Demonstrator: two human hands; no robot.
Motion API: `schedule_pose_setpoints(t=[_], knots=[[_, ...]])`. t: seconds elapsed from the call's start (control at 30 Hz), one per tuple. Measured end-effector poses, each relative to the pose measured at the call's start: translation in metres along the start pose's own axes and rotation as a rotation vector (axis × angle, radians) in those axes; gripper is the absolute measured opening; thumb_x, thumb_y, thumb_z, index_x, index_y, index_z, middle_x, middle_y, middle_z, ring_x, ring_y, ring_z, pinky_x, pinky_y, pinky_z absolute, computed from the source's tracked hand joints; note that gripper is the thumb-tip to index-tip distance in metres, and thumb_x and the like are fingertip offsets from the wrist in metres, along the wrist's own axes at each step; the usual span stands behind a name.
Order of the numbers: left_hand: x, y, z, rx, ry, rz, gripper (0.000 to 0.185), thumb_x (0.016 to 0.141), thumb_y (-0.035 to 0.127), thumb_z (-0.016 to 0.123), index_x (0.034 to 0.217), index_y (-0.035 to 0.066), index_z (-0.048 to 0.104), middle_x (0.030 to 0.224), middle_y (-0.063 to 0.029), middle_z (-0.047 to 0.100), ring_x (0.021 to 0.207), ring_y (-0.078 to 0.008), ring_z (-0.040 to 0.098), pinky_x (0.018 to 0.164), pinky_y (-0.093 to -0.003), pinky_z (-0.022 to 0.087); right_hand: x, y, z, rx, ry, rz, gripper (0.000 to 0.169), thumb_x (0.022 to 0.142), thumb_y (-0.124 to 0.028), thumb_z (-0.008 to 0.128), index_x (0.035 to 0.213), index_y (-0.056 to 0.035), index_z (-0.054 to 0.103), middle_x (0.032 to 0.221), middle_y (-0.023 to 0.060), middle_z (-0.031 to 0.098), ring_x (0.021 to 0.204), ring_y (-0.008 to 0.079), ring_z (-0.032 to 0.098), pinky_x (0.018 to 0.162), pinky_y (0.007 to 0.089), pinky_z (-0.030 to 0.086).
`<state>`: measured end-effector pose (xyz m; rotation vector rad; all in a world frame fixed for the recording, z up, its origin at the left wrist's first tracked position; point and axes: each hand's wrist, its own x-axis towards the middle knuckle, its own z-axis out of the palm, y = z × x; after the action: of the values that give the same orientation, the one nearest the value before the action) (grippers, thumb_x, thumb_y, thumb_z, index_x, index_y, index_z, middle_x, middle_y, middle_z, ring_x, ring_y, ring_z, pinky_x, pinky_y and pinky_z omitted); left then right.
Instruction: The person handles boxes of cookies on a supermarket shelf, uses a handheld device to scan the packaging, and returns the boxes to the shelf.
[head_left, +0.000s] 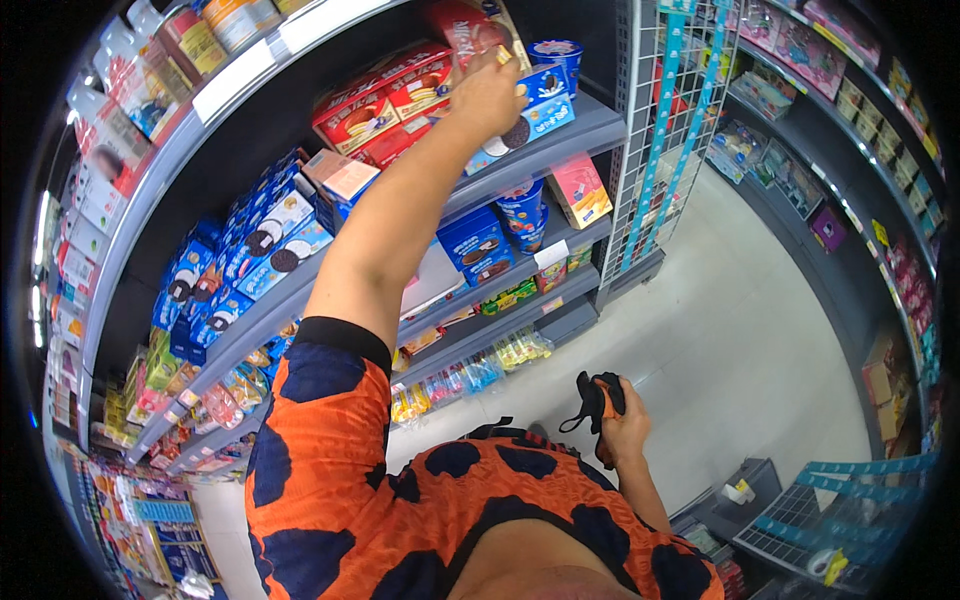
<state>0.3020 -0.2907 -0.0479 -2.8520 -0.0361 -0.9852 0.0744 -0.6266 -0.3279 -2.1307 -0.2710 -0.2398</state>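
Note:
My left hand (486, 96) reaches up to a dark shelf. Its fingers are on a blurred red snack box (478, 31), which stands tilted at the back. Red multipack cake boxes (367, 124) lie to the left of that hand. Just right of it are blue cookie boxes (546, 112) with pictures of dark sandwich cookies, and a blue snack tub (556, 54). Low on the right, away from the shelf, my right hand (628, 426) grips a black and orange fabric item (596, 397) with a thin loop hanging from it.
Blue cookie boxes (274, 236) fill the shelf's left part. A pink biscuit box (581, 191) stands one tier down. A white wire grid panel (660, 135) with teal strips closes the shelf's end. Across the pale floor (720, 322) runs another stocked shelf (802, 172). Bottles (105, 124) stand upper left.

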Motion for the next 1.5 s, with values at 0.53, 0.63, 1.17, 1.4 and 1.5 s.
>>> schedule_pose_setpoints(t=[0.53,0.63,1.17,1.4,1.5], knots=[[-0.287,0.049,-0.029,-1.344,-0.650,-0.082,0.088,0.075,0.021,0.073,0.145,0.005,0.021,0.127,-0.0204,0.045,0.120,-0.0317,0.045,0.100,-0.0393,0.037,0.053,-0.133,0.046,0.848,-0.295,0.023,0.057,0.074,0.011,0.057,0.128,0.0042,0.044,0.114,0.0112,0.057,0.102,0.0177,0.057,0.091,0.0284,0.044],[-0.302,0.027,-0.040,-1.551,-0.607,-0.214,0.069,0.078,0.004,0.068,0.137,0.003,0.033,0.120,-0.0119,0.053,0.113,-0.0191,0.051,0.093,-0.0329,0.043,0.048,-0.160,0.059,0.553,-0.365,-0.056,0.060,0.073,0.006,0.065,0.129,0.0056,0.043,0.117,0.0126,0.057,0.104,0.0199,0.057,0.092,0.0305,0.044],[-0.341,-0.051,-0.081,-1.425,-0.389,-0.401,0.066,0.077,0.011,0.071,0.133,0.006,0.036,0.126,-0.0128,0.050,0.117,-0.0229,0.050,0.096,-0.0336,0.042,0.022,-0.212,0.136,0.661,-0.392,-0.332,0.075,0.070,0.001,0.072,0.135,0.0042,0.034,0.122,0.0145,0.052,0.111,0.0219,0.054,0.095,0.0317,0.043],[-0.302,-0.167,-0.143,-0.579,-0.102,-0.091,0.066,0.074,0.021,0.073,0.133,0.009,0.045,0.136,-0.0196,0.042,0.126,-0.0365,0.041,0.103,-0.0446,0.035,0.020,-0.185,0.134,0.826,-0.258,-0.062,0.052,0.079,0.009,0.061,0.128,0.0062,0.044,0.120,0.0116,0.054,0.108,0.0184,0.054,0.095,0.0300,0.041],[-0.273,-0.222,-0.156,-0.028,0.084,-0.123,0.064,0.075,0.026,0.073,0.131,0.009,0.047,0.134,-0.0204,0.045,0.125,-0.0376,0.043,0.102,-0.0453,0.037,0.014,-0.176,0.129,0.825,-0.213,0.044,0.051,0.079,0.009,0.060,0.128,0.0061,0.045,0.119,0.0116,0.055,0.108,0.0182,0.054,0.095,0.0297,0.041]])
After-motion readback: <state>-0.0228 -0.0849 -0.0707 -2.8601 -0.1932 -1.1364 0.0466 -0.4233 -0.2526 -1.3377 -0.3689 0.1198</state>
